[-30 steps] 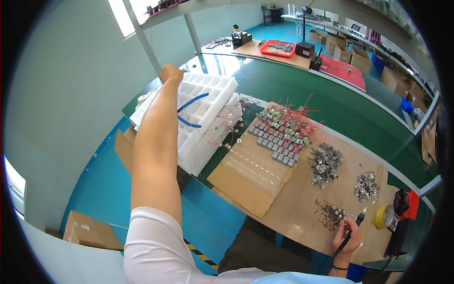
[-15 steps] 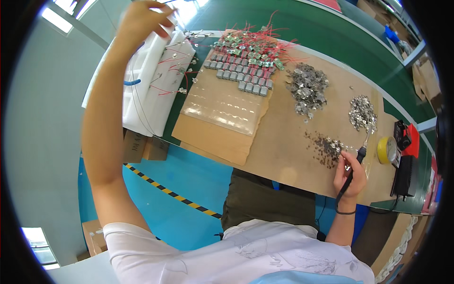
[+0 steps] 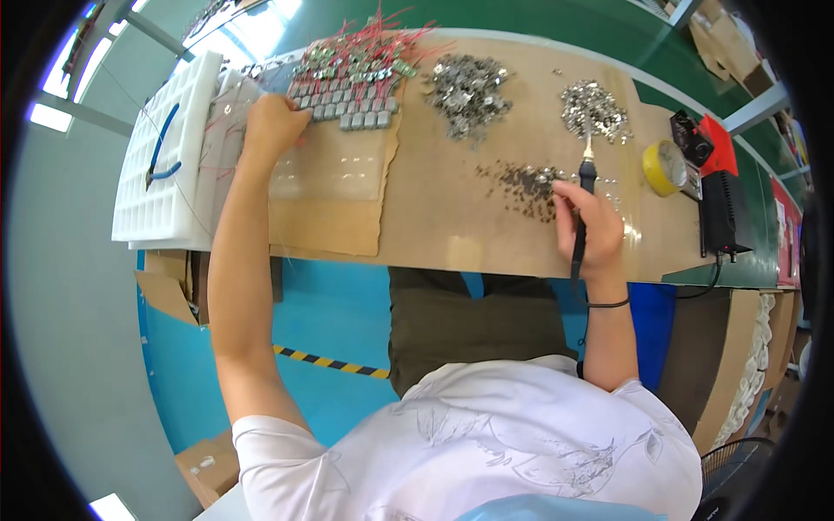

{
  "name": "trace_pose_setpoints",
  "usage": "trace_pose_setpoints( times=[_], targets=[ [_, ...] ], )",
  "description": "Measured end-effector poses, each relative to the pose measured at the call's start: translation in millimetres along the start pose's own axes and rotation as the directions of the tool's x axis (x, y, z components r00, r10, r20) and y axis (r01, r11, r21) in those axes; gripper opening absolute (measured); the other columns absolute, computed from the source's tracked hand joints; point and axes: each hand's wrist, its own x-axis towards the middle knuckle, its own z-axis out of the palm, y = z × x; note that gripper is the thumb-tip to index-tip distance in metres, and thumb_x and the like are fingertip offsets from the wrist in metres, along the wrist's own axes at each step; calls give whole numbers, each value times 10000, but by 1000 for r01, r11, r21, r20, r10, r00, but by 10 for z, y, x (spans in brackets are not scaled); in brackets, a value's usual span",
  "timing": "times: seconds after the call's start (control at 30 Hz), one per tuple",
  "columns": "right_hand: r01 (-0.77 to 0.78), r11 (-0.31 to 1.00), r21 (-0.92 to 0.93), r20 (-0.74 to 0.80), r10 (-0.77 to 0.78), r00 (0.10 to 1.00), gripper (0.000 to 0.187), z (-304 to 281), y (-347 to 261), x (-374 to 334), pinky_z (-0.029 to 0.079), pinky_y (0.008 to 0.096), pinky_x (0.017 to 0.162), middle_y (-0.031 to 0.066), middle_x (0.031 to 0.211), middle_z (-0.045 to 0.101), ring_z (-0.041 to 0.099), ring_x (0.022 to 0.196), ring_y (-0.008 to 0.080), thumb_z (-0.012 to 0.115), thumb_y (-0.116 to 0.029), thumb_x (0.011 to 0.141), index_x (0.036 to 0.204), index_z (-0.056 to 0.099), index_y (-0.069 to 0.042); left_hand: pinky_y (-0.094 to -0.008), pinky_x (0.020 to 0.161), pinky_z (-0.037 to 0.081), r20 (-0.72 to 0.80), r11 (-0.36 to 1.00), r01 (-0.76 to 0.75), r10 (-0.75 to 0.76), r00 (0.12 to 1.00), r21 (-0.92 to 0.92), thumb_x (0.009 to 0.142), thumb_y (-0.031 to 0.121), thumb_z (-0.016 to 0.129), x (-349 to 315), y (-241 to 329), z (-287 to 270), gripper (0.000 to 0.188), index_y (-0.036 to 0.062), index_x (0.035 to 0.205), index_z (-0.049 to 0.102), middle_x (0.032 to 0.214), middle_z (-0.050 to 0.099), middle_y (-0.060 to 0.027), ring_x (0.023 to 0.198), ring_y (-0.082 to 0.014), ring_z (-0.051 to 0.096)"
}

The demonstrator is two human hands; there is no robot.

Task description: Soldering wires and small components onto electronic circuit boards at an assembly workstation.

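Observation:
My left hand is at the left end of the rows of small grey metal motors, its fingers curled together. Whatever it pinches is too small or hidden to make out. Behind those rows lie green circuit boards with red wires, heaped on the same brown cardboard sheet. In my right hand is a soldering iron, held by its black handle with the tip pointing away from me. The tip is next to a pile of small shiny metal parts. Dark tiny parts are scattered left of that hand.
A larger heap of metal pieces lies mid-table. On the left, blue-handled pliers rest on a white foam tray. Yellow tape, a black box-shaped unit and a red object stand at right.
My left hand has come down from high at the left to the motor rows, its fingers now curled in. The view has shifted; my right hand still holds the soldering iron.

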Motion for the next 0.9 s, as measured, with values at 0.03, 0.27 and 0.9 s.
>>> trace_pose_setpoints(
  times=[0.03,0.27,0.9],
  targets=[
    [17,999,-31,-16,-17,1000,320,4,69,49,554,345,612,107,883,740,691,693,245,775,77,829,1108,734,-75,-467,691,575,10,998,-42,43,999,-52,776,291,720,169,68,75,310,-1,675,736,652,692,-217,642,-373,715],
    [-10,987,158,54,1,999,397,156,-49,21,556,371,619,130,865,706,692,713,296,750,113,800,1144,713,-83,-348,460,540,81,846,160,-138,987,-508,799,107,746,-177,-154,-248,186,-61,736,695,608,659,-96,532,-215,678],
    [18,986,164,-73,-6,997,394,124,49,4,531,393,614,115,820,654,654,699,300,734,82,820,1162,707,-111,-278,700,565,-558,973,12,-141,818,-229,741,294,857,-362,303,-285,442,-91,939,766,812,762,-105,683,-143,697]
  ],
)
